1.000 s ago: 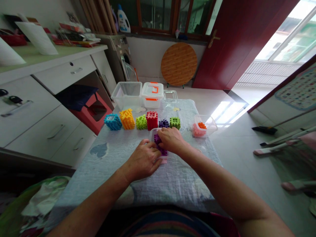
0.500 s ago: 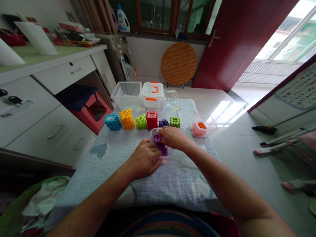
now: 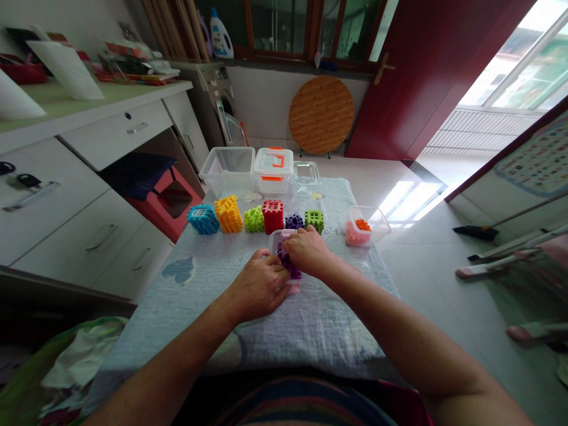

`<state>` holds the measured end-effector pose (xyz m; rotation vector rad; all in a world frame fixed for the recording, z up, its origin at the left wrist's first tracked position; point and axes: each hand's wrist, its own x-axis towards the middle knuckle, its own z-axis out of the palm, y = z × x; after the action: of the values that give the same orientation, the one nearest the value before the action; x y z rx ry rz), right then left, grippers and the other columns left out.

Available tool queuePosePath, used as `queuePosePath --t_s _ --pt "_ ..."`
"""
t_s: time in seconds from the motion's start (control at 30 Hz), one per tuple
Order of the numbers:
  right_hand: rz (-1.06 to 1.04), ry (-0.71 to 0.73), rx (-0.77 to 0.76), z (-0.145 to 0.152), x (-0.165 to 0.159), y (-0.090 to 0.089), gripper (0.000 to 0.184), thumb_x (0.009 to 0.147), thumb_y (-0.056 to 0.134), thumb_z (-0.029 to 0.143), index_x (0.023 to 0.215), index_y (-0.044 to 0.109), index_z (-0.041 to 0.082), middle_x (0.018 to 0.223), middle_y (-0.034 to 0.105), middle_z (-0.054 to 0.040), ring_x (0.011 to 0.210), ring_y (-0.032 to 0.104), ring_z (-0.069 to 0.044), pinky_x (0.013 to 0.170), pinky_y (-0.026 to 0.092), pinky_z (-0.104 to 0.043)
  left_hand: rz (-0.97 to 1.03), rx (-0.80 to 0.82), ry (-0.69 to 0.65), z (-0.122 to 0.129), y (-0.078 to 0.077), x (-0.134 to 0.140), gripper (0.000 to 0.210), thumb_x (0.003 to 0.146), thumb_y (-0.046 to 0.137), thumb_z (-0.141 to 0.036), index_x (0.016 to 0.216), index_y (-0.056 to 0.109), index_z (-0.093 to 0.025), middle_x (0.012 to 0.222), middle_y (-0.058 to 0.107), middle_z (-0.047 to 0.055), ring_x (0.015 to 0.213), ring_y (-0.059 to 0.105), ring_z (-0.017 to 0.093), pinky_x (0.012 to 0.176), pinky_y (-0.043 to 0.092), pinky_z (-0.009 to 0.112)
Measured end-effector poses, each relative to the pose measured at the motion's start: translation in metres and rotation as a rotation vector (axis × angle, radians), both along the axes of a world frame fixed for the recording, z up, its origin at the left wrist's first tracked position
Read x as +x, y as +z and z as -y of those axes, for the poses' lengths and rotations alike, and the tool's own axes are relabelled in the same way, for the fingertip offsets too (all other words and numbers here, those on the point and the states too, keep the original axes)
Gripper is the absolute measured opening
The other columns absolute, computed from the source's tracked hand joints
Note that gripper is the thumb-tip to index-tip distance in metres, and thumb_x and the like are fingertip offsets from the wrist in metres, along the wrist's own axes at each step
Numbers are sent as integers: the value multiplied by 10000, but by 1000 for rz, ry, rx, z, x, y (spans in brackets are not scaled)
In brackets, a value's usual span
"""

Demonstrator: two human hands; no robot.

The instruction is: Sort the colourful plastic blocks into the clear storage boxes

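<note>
A small clear plastic box (image 3: 273, 239) stands on the cloth-covered table in front of me, holding purple interlocking blocks (image 3: 293, 272). My left hand (image 3: 261, 283) grips the box's near left side, its fingers curled over the rim. Over the box's right side, my right hand (image 3: 307, 251) reaches in with bent fingers pinched on a purple block; the fingertips are partly hidden. Behind the box runs a row of assembled blocks: blue (image 3: 203, 219), yellow (image 3: 229, 214), lime (image 3: 254, 219), red (image 3: 273, 216), dark purple (image 3: 294, 222) and green (image 3: 315, 220).
At the table's back are a large clear bin (image 3: 228, 171), a lidded box with orange clips (image 3: 274, 171) and a clear lid (image 3: 306, 173). To the right, a clear container (image 3: 377, 222) holds orange and pink pieces. A red stool (image 3: 171, 198) stands left of the table.
My right hand has shifted slightly nearer and lower over the box, covering more of the purple blocks. My left hand stays in place on the box.
</note>
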<state>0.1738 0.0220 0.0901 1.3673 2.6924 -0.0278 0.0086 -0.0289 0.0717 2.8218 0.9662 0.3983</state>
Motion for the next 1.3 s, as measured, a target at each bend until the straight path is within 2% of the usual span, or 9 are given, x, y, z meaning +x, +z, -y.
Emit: queuePosePath --t_s 0.13,0.3,0.47,0.67,0.73,0.83,0.93,1.13,1.3 --pt "-25 2 9 0 1 -3 242 950 508 247 933 741 185 960 743 -101 949 628 -249 824 354 -374 19 -8 1 0 1 1 290 950 512 -369 814 680 -176 800 699 89 815 595 234 866 363 448" --pt "-132 4 8 3 14 7 177 931 551 270 952 710 197 993 712 -74 924 608 -210 819 366 -336 94 -45 15 2 0 -4 285 939 550 -428 981 695 -187 974 732 88 977 613 269 937 368 465" --pt "-440 -188 65 19 59 26 132 949 537 265 983 645 198 977 670 -40 882 595 -148 789 415 -263 194 28 124 -3 -5 -14 417 937 539 -489 1193 647 -179 1222 692 119 1260 506 327 1083 282 538" --pt "-538 -355 -18 63 112 1 97 920 568 264 964 623 198 958 666 -55 879 622 -171 825 483 -302 90 -19 125 -13 -6 -11 442 961 457 -557 1097 691 -207 1176 721 90 1326 458 336 1139 157 616" --pt "-507 -355 -57 77 123 -14 225 886 620 298 1087 623 197 1121 659 -94 1057 612 -213 946 472 -352 76 -30 113 -14 -5 -8 446 966 443 -562 1038 703 -206 1153 729 88 1325 462 339 1136 148 628" --pt "-374 -376 -130 91 135 -33 686 766 739 369 1376 495 171 1453 485 -170 1384 407 -303 1128 346 -459 66 -29 109 -16 -3 -6 437 964 447 -562 988 710 -213 1122 739 81 1319 470 343 1133 149 635" --pt "-284 -437 -213 97 144 -46 987 668 795 394 1506 342 136 1564 341 -206 1477 253 -346 1179 259 -504 81 -24 112 -17 -1 -7 407 964 464 -542 1011 706 -218 1121 740 73 1314 480 337 1139 155 626" --pt "-344 -469 -219 94 154 -58 965 699 747 378 1535 302 198 1563 352 -174 1462 290 -333 1174 252 -516 537 -3 285 -18 -15 -11 385 1001 403 -433 1227 613 -202 1412 555 117 1334 459 267 1143 289 479" --pt "-392 -460 -205 92 156 -63 964 669 763 391 1511 336 201 1532 372 -176 1456 289 -346 1176 245 -520 958 -255 600 -22 -45 -6 432 979 439 -463 1287 539 -178 1325 558 137 1190 534 248 998 429 405"
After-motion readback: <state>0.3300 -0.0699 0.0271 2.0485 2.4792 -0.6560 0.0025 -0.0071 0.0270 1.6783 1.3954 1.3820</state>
